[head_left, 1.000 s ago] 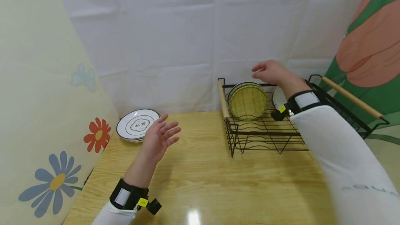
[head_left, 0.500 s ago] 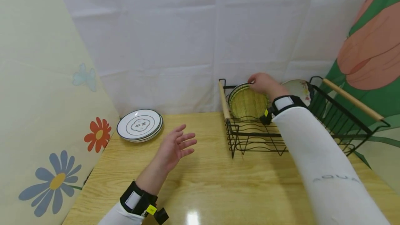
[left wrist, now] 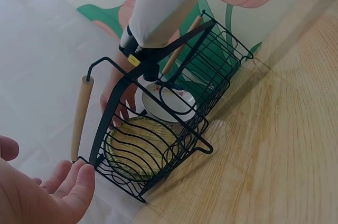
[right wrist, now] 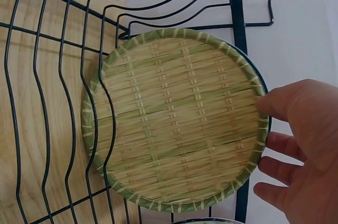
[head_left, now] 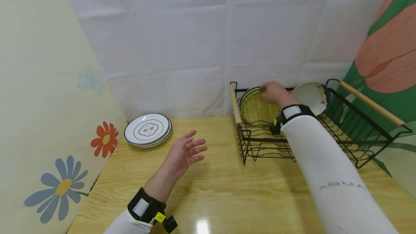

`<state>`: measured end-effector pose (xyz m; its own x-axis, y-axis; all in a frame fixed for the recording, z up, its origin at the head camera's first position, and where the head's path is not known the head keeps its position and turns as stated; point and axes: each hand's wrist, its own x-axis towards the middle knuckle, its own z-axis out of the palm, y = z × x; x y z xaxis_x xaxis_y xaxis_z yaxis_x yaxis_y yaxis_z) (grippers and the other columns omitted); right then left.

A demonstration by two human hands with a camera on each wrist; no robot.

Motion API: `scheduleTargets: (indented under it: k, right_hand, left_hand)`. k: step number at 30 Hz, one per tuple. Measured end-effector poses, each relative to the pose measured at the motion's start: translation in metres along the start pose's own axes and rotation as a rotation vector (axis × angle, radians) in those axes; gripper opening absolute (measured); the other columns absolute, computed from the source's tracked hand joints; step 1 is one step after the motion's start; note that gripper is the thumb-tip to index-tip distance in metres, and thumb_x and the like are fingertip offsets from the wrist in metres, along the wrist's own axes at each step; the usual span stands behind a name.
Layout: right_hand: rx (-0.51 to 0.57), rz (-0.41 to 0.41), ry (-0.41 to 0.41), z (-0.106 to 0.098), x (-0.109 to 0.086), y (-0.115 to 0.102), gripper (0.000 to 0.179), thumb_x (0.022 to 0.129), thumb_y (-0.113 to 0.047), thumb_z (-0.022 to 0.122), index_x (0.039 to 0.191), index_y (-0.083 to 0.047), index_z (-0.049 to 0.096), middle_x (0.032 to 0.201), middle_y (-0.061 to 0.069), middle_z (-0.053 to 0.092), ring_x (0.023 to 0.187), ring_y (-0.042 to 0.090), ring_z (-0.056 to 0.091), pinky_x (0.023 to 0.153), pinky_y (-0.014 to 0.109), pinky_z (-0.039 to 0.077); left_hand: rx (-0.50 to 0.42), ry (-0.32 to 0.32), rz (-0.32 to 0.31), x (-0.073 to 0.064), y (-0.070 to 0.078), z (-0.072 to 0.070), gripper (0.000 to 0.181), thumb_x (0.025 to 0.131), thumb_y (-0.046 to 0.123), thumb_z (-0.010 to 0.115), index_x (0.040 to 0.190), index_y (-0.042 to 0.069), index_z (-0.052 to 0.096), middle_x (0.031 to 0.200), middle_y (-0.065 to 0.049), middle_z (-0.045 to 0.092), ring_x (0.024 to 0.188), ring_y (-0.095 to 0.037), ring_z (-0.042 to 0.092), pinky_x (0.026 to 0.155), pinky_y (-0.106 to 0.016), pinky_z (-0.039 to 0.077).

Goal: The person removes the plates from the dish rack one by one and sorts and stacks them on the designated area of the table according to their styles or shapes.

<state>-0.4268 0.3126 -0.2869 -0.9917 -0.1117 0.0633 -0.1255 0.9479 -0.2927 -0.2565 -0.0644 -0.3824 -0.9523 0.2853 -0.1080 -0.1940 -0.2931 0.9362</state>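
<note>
A round woven bamboo tray (right wrist: 179,118) with a green bound rim stands on edge in the black wire dish rack (head_left: 282,139). My right hand (head_left: 276,94) pinches its upper rim, the thumb (right wrist: 277,101) on the front and the other fingers behind. A dark-rimmed plate (head_left: 251,91) shows as a thin arc behind the tray. To the right of the hand, a white plate with a floral pattern (head_left: 310,95) leans in the rack. My left hand (head_left: 185,152) hovers over the table, palm up with fingers spread, holding nothing.
A stack of white plates with dark rims (head_left: 147,130) lies at the table's back left. The rack's wooden handles (head_left: 235,104) rise at both ends. A white cloth (head_left: 175,46) hangs close behind the rack, and a floral cloth stands at each side.
My right hand has come down and left from above the rack onto the bamboo tray's rim, uncovering the floral plate. My left hand has moved right, away from the plate stack.
</note>
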Motion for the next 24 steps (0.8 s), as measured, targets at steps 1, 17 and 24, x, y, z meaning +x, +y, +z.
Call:
scheduleTargets:
  k: [1, 17, 24]
  right_hand:
    - [0.0, 0.003, 0.0, 0.0007, -0.0005, 0.0005, 0.051, 0.1, -0.015, 0.047, 0.147, 0.006, 0.048, 0.152, 0.033, 0.044, 0.141, 0.051, 0.041, 0.116, 0.063, 0.036]
    - [0.014, 0.03, 0.032, 0.0037, -0.004, 0.0035, 0.047, 0.1, -0.01, 0.048, 0.144, 0.006, 0.052, 0.149, 0.032, 0.048, 0.135, 0.049, 0.048, 0.104, 0.06, 0.045]
    - [-0.042, 0.043, 0.023, 0.0013, -0.0048, 0.0085, 0.045, 0.097, -0.009, 0.049, 0.139, 0.008, 0.056, 0.143, 0.032, 0.054, 0.13, 0.049, 0.053, 0.105, 0.062, 0.046]
  left_hand:
    - [0.0, -0.002, -0.002, 0.0, -0.0002, 0.0, 0.051, 0.108, 0.027, 0.039, 0.157, 0.014, 0.036, 0.146, -0.026, 0.056, 0.113, -0.025, 0.071, 0.089, -0.037, 0.06]
    - [0.013, 0.0, -0.002, 0.0002, -0.0016, -0.0022, 0.051, 0.108, 0.028, 0.039, 0.156, 0.013, 0.038, 0.141, -0.023, 0.061, 0.113, -0.026, 0.071, 0.089, -0.038, 0.06]
    - [0.009, 0.005, -0.02, 0.0016, -0.0014, -0.005, 0.05, 0.108, 0.028, 0.04, 0.156, 0.015, 0.039, 0.148, -0.026, 0.055, 0.112, -0.024, 0.072, 0.091, -0.039, 0.06]
